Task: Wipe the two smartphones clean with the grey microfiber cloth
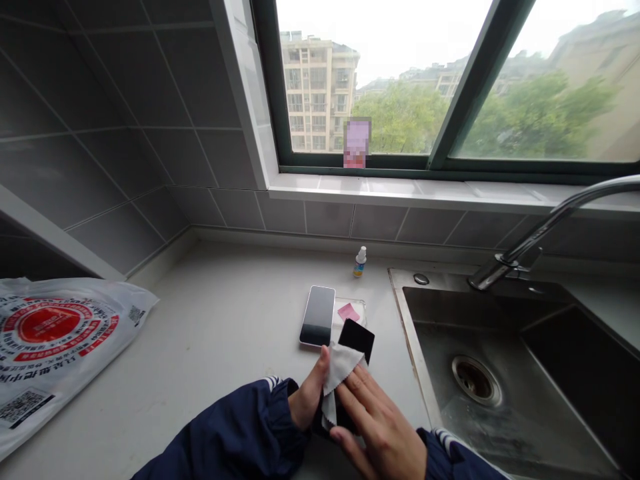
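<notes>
My left hand (307,393) grips the lower part of a black flat rectangular item (356,340), and I cannot tell whether it is a phone or a case. A white microfibre cloth (341,373) drapes over that item. My right hand (375,420) presses the cloth against it, fingers spread. Beyond my hands, a smartphone (318,316) lies face up on the white countertop (210,320), its dark screen showing. Beside it sits a clear plastic tray (356,308) holding a pink slip (349,312). A small dropper bottle (359,262) stands behind them.
To the right, a stainless steel sink (500,373) with a drain lies below a curved faucet (550,227). A printed white plastic bag (55,347) lies at the counter's left. Grey wall tiles (300,217) rise behind the counter, beneath a window (400,80).
</notes>
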`<control>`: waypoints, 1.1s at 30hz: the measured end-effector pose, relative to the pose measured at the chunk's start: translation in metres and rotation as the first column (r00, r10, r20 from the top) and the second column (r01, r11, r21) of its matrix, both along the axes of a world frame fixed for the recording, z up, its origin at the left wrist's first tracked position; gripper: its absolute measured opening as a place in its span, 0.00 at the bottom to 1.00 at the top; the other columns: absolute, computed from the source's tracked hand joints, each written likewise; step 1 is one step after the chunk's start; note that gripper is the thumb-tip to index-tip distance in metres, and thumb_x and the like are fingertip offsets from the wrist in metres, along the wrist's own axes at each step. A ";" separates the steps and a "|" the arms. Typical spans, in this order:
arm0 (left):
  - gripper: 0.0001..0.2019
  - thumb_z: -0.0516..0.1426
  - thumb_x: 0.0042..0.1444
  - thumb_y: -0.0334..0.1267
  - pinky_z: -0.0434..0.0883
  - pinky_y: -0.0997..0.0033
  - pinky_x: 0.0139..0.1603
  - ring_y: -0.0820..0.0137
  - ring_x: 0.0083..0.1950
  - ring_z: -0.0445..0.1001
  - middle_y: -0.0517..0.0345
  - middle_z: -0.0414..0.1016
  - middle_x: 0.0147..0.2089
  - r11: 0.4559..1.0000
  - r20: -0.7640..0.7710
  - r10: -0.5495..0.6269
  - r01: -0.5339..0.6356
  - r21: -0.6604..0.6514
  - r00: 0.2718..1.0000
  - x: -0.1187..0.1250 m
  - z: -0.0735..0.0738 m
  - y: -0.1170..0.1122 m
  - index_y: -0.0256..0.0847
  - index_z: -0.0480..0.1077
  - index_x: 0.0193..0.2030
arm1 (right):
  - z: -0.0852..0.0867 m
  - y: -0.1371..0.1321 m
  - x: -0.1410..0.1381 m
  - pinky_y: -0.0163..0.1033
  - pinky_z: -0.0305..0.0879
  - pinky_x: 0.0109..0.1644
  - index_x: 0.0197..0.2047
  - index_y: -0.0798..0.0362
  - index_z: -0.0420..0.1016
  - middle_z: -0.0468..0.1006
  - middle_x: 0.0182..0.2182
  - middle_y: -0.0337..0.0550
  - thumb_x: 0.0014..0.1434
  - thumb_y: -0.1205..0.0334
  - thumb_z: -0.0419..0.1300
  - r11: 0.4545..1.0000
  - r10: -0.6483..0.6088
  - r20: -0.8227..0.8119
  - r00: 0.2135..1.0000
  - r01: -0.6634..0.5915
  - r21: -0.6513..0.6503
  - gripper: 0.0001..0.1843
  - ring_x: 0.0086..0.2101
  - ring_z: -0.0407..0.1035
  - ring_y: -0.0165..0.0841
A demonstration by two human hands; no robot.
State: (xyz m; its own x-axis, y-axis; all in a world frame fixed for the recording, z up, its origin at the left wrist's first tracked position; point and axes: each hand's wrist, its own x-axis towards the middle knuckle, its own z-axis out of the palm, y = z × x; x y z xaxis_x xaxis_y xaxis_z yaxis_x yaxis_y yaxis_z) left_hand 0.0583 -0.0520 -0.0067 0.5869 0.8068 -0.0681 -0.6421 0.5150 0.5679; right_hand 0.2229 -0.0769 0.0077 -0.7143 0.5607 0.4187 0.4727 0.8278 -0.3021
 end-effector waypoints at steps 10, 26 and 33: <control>0.35 0.46 0.63 0.60 0.56 0.58 0.68 0.54 0.60 0.71 0.38 0.78 0.51 0.997 0.080 0.081 -0.080 -0.011 0.994 0.003 0.013 0.003 0.27 0.72 0.57 | -0.003 0.006 0.002 0.55 0.58 0.67 0.67 0.64 0.58 0.62 0.64 0.60 0.66 0.60 0.56 0.994 -0.106 -0.017 0.994 0.106 -0.001 0.30 0.66 0.54 0.49; 0.50 0.40 0.53 0.74 0.69 0.59 0.43 0.54 0.36 0.78 0.33 0.78 0.33 0.964 0.023 0.128 -0.119 -0.240 0.991 -0.011 0.027 0.009 0.19 0.72 0.47 | 0.013 0.000 -0.009 0.50 0.64 0.65 0.57 0.61 0.72 0.77 0.52 0.56 0.62 0.66 0.60 0.993 0.085 -0.141 0.986 -0.073 0.090 0.20 0.58 0.67 0.43; 0.49 0.41 0.52 0.75 0.69 0.59 0.42 0.54 0.36 0.78 0.37 0.78 0.32 0.943 -0.002 0.146 -0.140 -0.303 0.989 -0.016 0.028 0.011 0.23 0.72 0.48 | 0.021 0.001 -0.010 0.51 0.63 0.65 0.58 0.59 0.71 0.78 0.51 0.53 0.63 0.68 0.57 0.989 0.078 -0.142 0.987 -0.059 0.135 0.20 0.58 0.67 0.42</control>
